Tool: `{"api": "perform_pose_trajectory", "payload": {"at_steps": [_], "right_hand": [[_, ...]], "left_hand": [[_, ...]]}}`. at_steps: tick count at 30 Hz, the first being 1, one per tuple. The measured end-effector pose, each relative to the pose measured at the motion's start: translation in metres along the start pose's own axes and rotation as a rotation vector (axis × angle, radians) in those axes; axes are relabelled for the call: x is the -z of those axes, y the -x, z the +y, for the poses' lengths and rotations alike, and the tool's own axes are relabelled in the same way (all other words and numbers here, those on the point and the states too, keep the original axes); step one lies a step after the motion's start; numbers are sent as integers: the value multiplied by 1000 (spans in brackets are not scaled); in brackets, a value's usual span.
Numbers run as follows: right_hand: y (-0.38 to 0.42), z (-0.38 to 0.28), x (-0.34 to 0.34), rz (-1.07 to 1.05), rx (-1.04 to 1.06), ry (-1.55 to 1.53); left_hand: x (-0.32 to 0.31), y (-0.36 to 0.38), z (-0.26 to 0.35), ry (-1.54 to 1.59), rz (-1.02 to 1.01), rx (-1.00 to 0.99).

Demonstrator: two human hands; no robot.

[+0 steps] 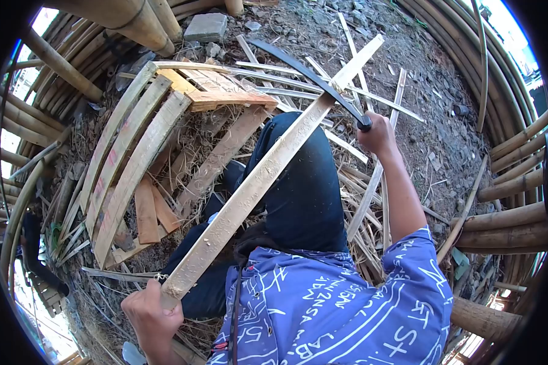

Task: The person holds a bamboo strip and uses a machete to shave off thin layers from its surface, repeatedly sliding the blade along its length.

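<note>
My left hand (154, 316) is closed round the near end of a long split bamboo strip (249, 188), its pale inner face turned up. The strip runs slantwise across my raised knee to the upper right. In my right hand (376, 134) is the dark handle of a long, slightly curved machete (307, 72). Its blade crosses the strip beyond the knee, where shavings curl up at the edge. Small chips lie along the strip's inner face.
A wooden pallet-like frame (128, 146) stands left of my legs. Loose bamboo strips (365, 201) and shavings cover the ground around me. Stacked bamboo poles (505, 201) line the right side, with more (61, 64) at the left. A concrete block (206, 27) sits ahead.
</note>
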State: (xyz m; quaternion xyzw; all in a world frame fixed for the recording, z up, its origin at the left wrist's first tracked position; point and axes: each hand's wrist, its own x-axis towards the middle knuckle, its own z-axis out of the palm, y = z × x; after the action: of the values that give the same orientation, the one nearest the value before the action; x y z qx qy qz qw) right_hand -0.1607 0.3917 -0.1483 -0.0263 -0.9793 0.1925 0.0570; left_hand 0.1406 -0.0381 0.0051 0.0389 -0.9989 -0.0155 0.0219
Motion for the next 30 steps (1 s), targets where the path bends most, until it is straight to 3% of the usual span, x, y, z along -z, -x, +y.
{"api": "perform_pose_trajectory", "payload": {"at_steps": [8, 12, 15, 17, 19, 23, 25, 30], "right_hand": [[14, -18, 3, 132, 76, 31], [27, -44, 14, -81, 88, -119], [15, -12, 4, -46, -4, -93], [15, -4, -2, -27, 55, -74], [28, -33, 1, -61, 24, -308], [29, -40, -1, -72, 163, -118], [14, -21, -12, -2, 10, -169], [17, -38, -9, 6, 53, -353]], "left_hand": [[-1, -7, -5, 10, 31, 39], [-1, -15, -5, 31, 31, 39], [0, -9, -17, -4, 70, -5], [-1, -6, -15, 42, -25, -11], [-5, -7, -14, -14, 26, 27], [-3, -12, -19, 34, 28, -6], [-1, -9, -20, -2, 7, 1], [-6, -18, -14, 26, 4, -3]]}}
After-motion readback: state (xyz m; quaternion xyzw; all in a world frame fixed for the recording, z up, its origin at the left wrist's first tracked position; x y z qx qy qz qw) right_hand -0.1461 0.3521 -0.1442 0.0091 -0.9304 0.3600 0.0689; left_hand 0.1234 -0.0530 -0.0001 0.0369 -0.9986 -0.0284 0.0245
